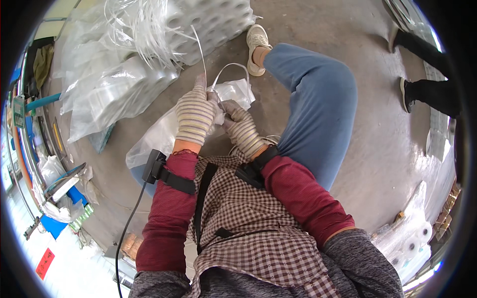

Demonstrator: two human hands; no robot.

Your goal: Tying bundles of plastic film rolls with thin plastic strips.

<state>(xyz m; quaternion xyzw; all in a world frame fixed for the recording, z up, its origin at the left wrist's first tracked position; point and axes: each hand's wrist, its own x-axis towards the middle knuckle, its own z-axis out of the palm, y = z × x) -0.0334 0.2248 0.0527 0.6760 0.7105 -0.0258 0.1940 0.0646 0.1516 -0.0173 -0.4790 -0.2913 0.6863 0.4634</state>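
Note:
Both my hands wear striped knit gloves and meet over a clear plastic bag (pixel 164 131) that lies on the concrete floor in front of my knee. My left hand (pixel 195 113) pinches a white plastic strap (pixel 229 66) that loops up and over the gathered top of the bag. My right hand (pixel 239 126) grips the bunched plastic at the bag's mouth, right beside the left hand. The strap's free end (pixel 199 44) sticks up past my left fingers.
Bundles of wrapped white rolls (pixel 208 22) and clear bags (pixel 114 89) lie at the upper left, with loose white straps (pixel 134 25) on top. My blue-trousered leg (pixel 318 109) stretches right. Another person's dark shoes (pixel 410 94) stand at the far right. More wrapped rolls (pixel 412 243) lie lower right.

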